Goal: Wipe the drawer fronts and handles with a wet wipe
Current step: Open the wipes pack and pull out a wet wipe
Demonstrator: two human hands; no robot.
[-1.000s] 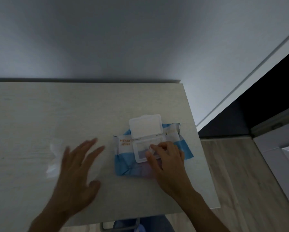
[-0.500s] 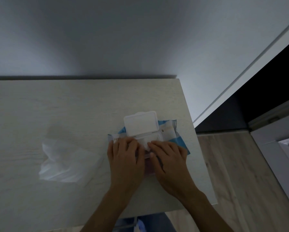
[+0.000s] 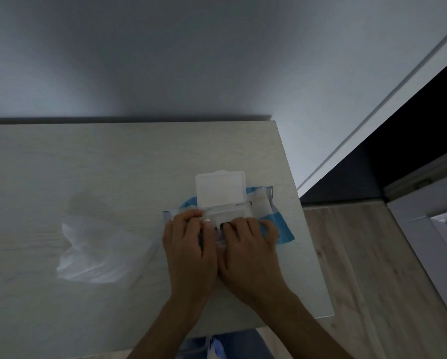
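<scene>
Now | wipe pack [image 3: 282,226] blue-white, lid [image 3: 219,189] up | left hand [image 3: 188,244], right hand [image 3: 245,251]: fingers [image 3: 191,216] clamp pack

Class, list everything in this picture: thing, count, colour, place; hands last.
wet wipe pack: one, blue and white, on the table near its right edge
lid: one, white, flipped open at the pack's far side
loose wipe: one, white, on the table left of the pack
table: one, pale wood, against the wall
floor: one, light wood, right of the table
left hand: one, fingers curled on the pack's left part
right hand: one, fingers curled at the pack's opening
</scene>
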